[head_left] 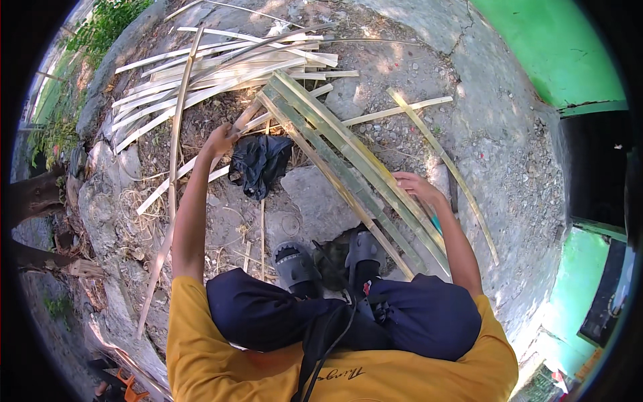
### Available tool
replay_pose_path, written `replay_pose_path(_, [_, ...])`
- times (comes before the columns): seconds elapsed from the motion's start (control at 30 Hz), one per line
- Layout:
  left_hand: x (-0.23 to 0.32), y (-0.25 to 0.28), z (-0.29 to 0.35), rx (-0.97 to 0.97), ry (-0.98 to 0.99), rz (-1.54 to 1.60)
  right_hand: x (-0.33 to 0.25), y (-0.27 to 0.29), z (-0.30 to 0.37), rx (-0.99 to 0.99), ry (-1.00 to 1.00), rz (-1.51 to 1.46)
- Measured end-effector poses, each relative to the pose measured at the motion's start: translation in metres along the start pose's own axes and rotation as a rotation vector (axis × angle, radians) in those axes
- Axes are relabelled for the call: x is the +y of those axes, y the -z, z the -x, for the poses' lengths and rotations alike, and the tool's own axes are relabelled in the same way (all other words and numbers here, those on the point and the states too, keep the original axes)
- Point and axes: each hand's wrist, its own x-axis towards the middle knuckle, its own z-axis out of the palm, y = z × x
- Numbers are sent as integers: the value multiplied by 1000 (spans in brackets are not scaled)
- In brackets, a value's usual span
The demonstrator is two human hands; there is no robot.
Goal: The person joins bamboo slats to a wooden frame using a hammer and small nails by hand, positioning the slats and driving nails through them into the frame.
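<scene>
My left hand [223, 139] is closed around a bamboo strip [246, 118] near the pile of pale strips. To the right, my right hand [416, 187] lies with its fingers stretched along the edge of several long green bamboo slats [348, 157]. The slats slant from the pile down toward my right knee. Just below that hand a small teal piece [437, 224] shows, partly hidden; I cannot make out what it is. A crumpled black plastic bag [260, 164] sits between my left hand and the slats.
Pale split bamboo strips [221, 77] lie heaped at the far left. A long brown strip [181, 114] crosses them toward me. One yellowish strip [449, 157] lies right of the slats. A tree trunk [40, 201] stands left, a green wall [556, 47] right. Broken concrete [318, 201] is underfoot.
</scene>
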Motion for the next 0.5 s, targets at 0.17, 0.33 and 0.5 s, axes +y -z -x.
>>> replay_pose_path(0.17, [7,-30,-1,165,-125,-75,43,11,7,210,37,166])
replay_pose_path(0.33, [23,-19,11,309,-159,-217,50,-11,12,379,45,396])
replay_pose_path(0.5, [56,-3,34,379,-299,-259,14,-111,37,707,258,984])
